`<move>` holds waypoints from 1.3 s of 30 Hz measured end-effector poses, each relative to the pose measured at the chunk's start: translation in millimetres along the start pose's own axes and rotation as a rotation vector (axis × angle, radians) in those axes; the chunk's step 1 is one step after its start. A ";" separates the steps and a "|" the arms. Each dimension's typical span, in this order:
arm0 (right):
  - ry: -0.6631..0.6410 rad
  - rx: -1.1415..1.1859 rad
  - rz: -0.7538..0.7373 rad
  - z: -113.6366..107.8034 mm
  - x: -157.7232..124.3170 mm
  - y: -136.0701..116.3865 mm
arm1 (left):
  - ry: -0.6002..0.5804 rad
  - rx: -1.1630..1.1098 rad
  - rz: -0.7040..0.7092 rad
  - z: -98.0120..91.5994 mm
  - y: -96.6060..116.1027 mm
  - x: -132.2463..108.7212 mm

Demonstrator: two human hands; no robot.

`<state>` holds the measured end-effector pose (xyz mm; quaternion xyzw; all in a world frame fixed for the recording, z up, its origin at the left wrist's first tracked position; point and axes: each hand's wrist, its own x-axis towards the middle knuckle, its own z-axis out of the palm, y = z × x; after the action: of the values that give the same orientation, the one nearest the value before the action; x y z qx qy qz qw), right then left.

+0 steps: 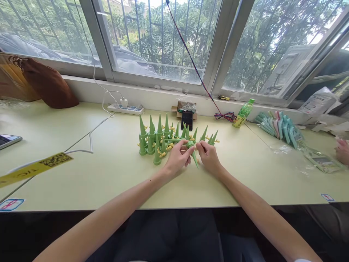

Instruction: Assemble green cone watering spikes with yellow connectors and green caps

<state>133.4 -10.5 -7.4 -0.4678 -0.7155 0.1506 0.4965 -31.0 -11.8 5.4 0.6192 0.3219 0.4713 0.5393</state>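
Your forearms (128, 198) reach over the desk (103, 178), where many green cones (159, 125) stand, perhaps finished. Your left hand (176, 157) pinches another cone (194, 158), tip toward you, seemingly unfinished; your right hand (209, 157) has its fingers pressed together beside it, any content hidden.

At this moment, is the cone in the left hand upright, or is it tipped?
Tipped: in the picture, the tip of the cone in the left hand points downward, while the standing cones point up.
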 end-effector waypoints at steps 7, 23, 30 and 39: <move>-0.002 0.008 -0.001 0.7 0.8 3.4 | 0.025 0.186 0.079 -1.6 1.3 -3.9; 0.012 0.004 -0.015 2.1 1.3 2.6 | 0.057 0.323 0.184 0.9 0.9 -6.0; 0.056 0.006 -0.030 -0.1 3.5 1.7 | 0.154 0.080 0.121 4.5 0.1 0.0; 0.016 0.018 -0.050 -1.2 1.3 1.9 | -0.061 -0.167 -0.234 -2.8 -3.8 2.4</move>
<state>135.4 -8.8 -7.5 -0.4464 -0.7216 0.1407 0.5101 -32.4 -7.8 2.2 0.5448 0.3349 0.4113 0.6496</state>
